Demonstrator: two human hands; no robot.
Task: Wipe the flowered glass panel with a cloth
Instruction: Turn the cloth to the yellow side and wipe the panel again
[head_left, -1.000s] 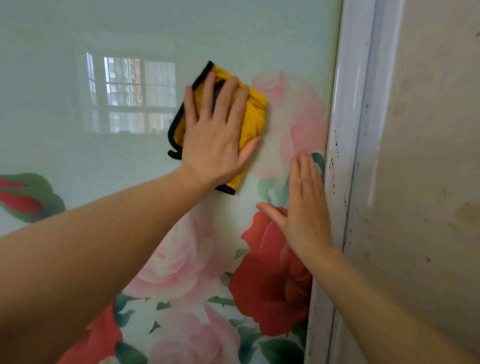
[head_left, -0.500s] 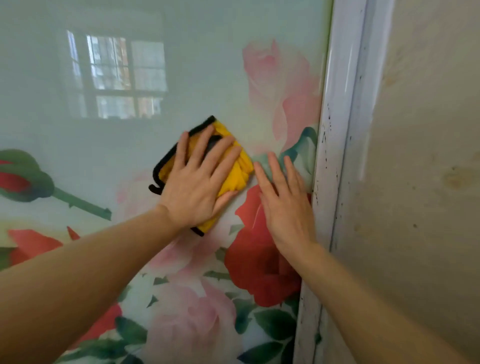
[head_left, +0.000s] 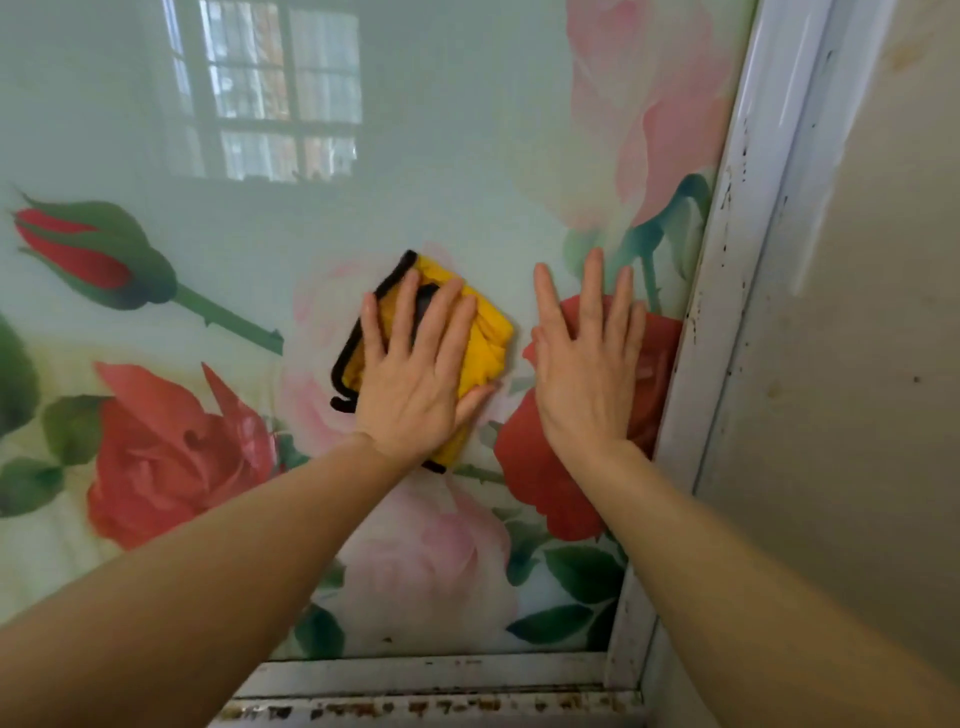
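The glass panel (head_left: 426, 197) is pale green, printed with red and pink roses and green leaves. A folded yellow cloth with a black edge (head_left: 488, 338) lies flat against its middle. My left hand (head_left: 415, 384) presses on the cloth with fingers spread, covering most of it. My right hand (head_left: 587, 364) rests flat on the glass just to the right, over a red rose, fingers apart and holding nothing.
A white frame post (head_left: 727, 291), speckled with dark spots, borders the panel on the right. A dirty, rust-stained bottom rail (head_left: 431, 691) runs below. Beyond the post is a beige wall (head_left: 857, 364). A window reflection (head_left: 270, 93) shows at the upper left.
My left hand has slid the cloth down the glass from the upper pink rose to the panel's middle. My right hand has moved down alongside it. The bottom rail has come into view.
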